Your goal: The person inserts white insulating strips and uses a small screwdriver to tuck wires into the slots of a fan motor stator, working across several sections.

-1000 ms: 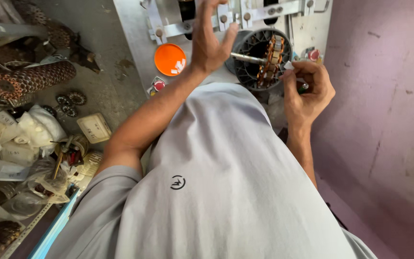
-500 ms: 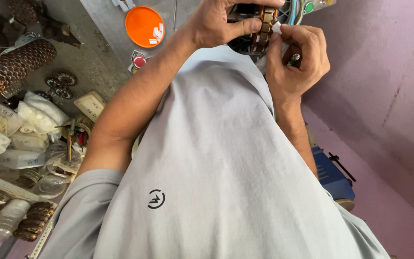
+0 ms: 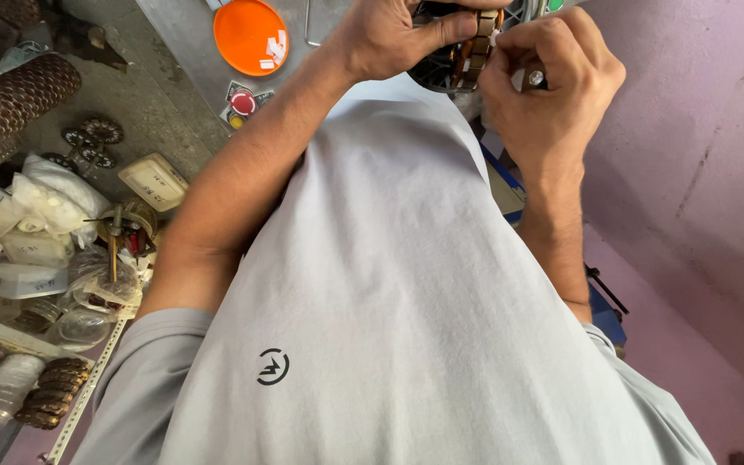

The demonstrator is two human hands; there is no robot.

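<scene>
Motor stator (image 3: 462,60) with copper windings sits at the table (image 3: 178,34) edge, left hand (image 3: 389,39) fingers gripping its rim, right hand (image 3: 548,86) clenched around a metal-tipped tool (image 3: 534,78) beside it.

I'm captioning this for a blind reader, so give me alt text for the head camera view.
Seen from above, a person in a grey shirt holds a dark round motor part with copper windings in the left hand, while the right hand grips a small metal-tipped tool against it. An orange lid lies on the grey bench; bagged parts clutter the left.
</scene>
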